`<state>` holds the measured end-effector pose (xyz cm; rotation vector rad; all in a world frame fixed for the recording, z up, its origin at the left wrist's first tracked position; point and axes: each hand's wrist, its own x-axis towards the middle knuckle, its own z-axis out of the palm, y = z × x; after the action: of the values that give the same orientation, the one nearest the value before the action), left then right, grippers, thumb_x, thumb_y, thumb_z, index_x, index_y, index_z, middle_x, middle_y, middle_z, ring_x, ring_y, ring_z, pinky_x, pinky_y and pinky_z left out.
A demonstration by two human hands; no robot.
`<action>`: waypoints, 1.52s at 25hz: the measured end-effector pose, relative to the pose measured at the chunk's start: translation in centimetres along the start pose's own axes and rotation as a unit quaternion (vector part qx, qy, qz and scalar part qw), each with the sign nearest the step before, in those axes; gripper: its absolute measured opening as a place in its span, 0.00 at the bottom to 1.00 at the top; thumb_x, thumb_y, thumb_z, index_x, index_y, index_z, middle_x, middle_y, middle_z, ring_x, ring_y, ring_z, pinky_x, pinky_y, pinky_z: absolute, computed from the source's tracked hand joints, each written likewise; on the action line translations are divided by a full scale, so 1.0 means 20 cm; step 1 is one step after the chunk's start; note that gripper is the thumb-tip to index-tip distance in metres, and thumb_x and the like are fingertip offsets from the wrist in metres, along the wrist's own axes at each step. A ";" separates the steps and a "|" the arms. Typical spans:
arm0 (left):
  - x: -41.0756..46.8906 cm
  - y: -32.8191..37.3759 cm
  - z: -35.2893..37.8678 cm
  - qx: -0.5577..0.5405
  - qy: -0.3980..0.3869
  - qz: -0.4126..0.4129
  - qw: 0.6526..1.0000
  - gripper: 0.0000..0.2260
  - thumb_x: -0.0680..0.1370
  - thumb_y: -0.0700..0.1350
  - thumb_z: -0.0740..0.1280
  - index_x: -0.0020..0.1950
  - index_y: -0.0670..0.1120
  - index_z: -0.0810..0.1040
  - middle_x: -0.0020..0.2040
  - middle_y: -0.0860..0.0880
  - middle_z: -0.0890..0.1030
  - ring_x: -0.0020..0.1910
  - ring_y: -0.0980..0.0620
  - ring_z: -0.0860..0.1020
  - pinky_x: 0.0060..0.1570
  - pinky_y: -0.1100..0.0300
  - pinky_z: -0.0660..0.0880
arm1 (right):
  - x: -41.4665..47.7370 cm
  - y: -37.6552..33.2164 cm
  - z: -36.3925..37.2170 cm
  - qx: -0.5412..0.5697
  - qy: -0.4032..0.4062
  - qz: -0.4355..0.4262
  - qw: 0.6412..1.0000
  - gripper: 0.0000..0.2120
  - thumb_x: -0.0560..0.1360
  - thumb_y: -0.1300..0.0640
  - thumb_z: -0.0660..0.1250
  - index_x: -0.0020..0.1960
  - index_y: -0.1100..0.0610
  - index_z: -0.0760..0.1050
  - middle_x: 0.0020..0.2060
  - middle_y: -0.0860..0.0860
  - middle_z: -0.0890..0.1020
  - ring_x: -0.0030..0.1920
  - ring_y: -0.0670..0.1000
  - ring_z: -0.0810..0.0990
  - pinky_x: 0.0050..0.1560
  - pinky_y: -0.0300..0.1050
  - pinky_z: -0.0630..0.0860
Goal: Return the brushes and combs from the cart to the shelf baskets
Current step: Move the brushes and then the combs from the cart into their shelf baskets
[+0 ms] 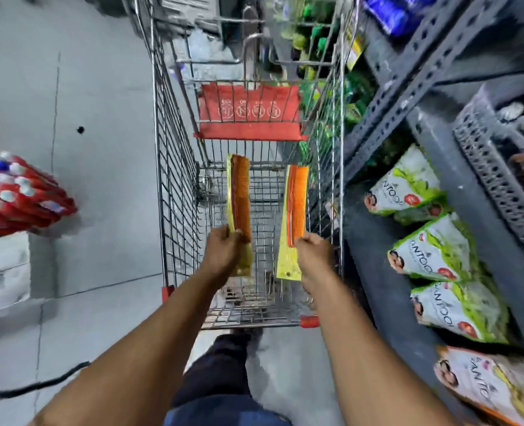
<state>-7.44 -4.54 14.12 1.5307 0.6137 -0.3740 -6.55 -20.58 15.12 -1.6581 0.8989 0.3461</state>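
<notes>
Above the wire cart (174, 167), one carded orange comb (240, 195) is gripped by the left hand (224, 250). A second carded comb (296, 207) is pinched by the right hand (314, 256). A grey basket (494, 170) is seen on the shelf (457, 167) at right.

A shop aisle with a pale grey tiled floor (95, 96), marked by a dark spot (80, 129) and crossed by a black cable (30, 385) at lower left. Grey perforated steel shelving (408, 72) runs along the right, stocked with green-and-white packets (432, 250) and blue packs (386, 10) higher up. Red tubes (15, 195) with white caps are stacked at left. Light is even.
</notes>
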 end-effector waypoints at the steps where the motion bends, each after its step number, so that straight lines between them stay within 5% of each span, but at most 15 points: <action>1: -0.05 0.05 0.00 0.000 -0.004 0.010 1.000 0.06 0.80 0.41 0.60 0.49 0.39 0.74 0.40 0.40 0.78 0.34 0.43 0.78 0.32 0.53 0.78 | -0.04 -0.03 -0.04 0.016 -0.001 -0.015 1.000 0.08 0.76 0.63 0.62 0.52 0.57 0.78 0.38 0.51 0.80 0.32 0.45 0.70 0.32 0.36 0.70; 4: -0.19 0.17 0.04 -0.012 -0.007 0.040 0.999 0.07 0.80 0.41 0.61 0.51 0.38 0.75 0.40 0.40 0.78 0.35 0.44 0.77 0.34 0.52 0.77 | -0.16 -0.10 -0.14 0.071 0.001 -0.066 0.995 0.07 0.75 0.63 0.63 0.44 0.54 0.77 0.30 0.47 0.75 0.31 0.46 0.69 0.25 0.32 0.67; 7: -0.40 0.32 0.14 -0.010 -0.038 0.070 0.997 0.06 0.79 0.41 0.63 0.43 0.42 0.76 0.37 0.44 0.77 0.33 0.46 0.76 0.26 0.58 0.75 | -0.31 -0.16 -0.32 0.133 0.017 -0.109 0.985 0.06 0.73 0.61 0.66 0.39 0.55 0.78 0.34 0.49 0.79 0.39 0.50 0.76 0.41 0.43 0.73; 10: -0.59 0.42 0.26 -0.016 -0.104 0.082 0.991 0.07 0.79 0.42 0.63 0.43 0.44 0.77 0.37 0.44 0.77 0.32 0.45 0.76 0.25 0.58 0.75 | -0.45 -0.18 -0.55 0.206 0.031 -0.151 0.966 0.07 0.75 0.63 0.64 0.40 0.56 0.78 0.38 0.53 0.80 0.42 0.52 0.76 0.45 0.48 0.75; 14: -0.83 0.52 0.48 0.004 -0.194 0.111 0.975 0.08 0.78 0.40 0.63 0.41 0.44 0.78 0.31 0.45 0.76 0.24 0.49 0.73 0.22 0.64 0.69 | -0.65 -0.12 -0.87 0.265 0.067 -0.172 0.947 0.08 0.75 0.61 0.66 0.53 0.61 0.78 0.53 0.57 0.82 0.55 0.57 0.80 0.62 0.54 0.74; 17: -0.99 0.55 0.67 -0.007 -0.267 0.122 0.956 0.09 0.79 0.38 0.62 0.41 0.42 0.78 0.29 0.47 0.78 0.23 0.51 0.74 0.22 0.65 0.69 | -0.77 -0.04 -1.09 0.283 0.112 -0.178 0.936 0.03 0.74 0.58 0.67 0.45 0.54 0.80 0.53 0.57 0.83 0.58 0.58 0.79 0.65 0.61 0.72; 23: -1.25 0.52 1.08 0.022 -0.388 0.088 0.917 0.05 0.77 0.39 0.66 0.44 0.40 0.80 0.34 0.43 0.82 0.30 0.45 0.80 0.36 0.52 0.79 | -1.02 0.18 -1.53 0.362 0.211 -0.172 0.892 0.04 0.74 0.56 0.68 0.48 0.52 0.80 0.57 0.55 0.82 0.60 0.55 0.79 0.65 0.58 0.72; 26: -1.40 0.50 1.27 0.057 -0.421 0.106 0.899 0.08 0.76 0.40 0.68 0.37 0.44 0.82 0.35 0.47 0.83 0.44 0.43 0.79 0.56 0.40 0.71 | -1.14 0.30 -1.69 0.386 0.256 -0.170 0.870 0.05 0.71 0.52 0.69 0.46 0.48 0.81 0.60 0.56 0.81 0.63 0.58 0.77 0.65 0.65 0.70; 30: -1.68 0.42 1.49 0.083 -0.518 0.100 0.845 0.18 0.78 0.36 0.64 0.29 0.45 0.83 0.30 0.51 0.83 0.38 0.47 0.77 0.51 0.50 0.67 | -1.31 0.48 -1.92 0.414 0.329 -0.166 0.832 0.10 0.75 0.57 0.67 0.57 0.55 0.78 0.58 0.54 0.81 0.52 0.49 0.83 0.57 0.56 0.76; 33: -1.85 0.31 1.65 0.109 -0.569 0.090 0.810 0.20 0.78 0.35 0.63 0.29 0.46 0.84 0.30 0.52 0.84 0.40 0.47 0.77 0.54 0.50 0.68 | -1.43 0.63 -2.05 0.433 0.390 -0.162 0.797 0.10 0.75 0.60 0.67 0.56 0.58 0.77 0.57 0.52 0.79 0.59 0.49 0.76 0.62 0.46 0.68; 36: -2.05 0.20 1.78 0.139 -0.584 0.102 0.794 0.15 0.78 0.35 0.63 0.34 0.44 0.81 0.37 0.55 0.84 0.49 0.51 0.76 0.58 0.59 0.65 | -1.53 0.78 -2.18 0.437 0.431 -0.153 0.774 0.10 0.75 0.60 0.67 0.56 0.54 0.77 0.58 0.52 0.78 0.60 0.49 0.74 0.63 0.45 0.66; 38: -2.15 0.13 1.86 0.156 -0.591 0.109 0.784 0.12 0.79 0.34 0.63 0.36 0.43 0.76 0.31 0.60 0.83 0.41 0.57 0.76 0.52 0.65 0.67 | -1.57 0.86 -2.27 0.434 0.445 -0.143 0.770 0.16 0.76 0.60 0.66 0.63 0.60 0.74 0.58 0.52 0.76 0.59 0.48 0.71 0.61 0.43 0.64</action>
<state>-35.22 -47.60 38.97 1.3172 -0.6490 -1.1631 -50.06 -51.65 36.85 -0.9656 1.1922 -1.0420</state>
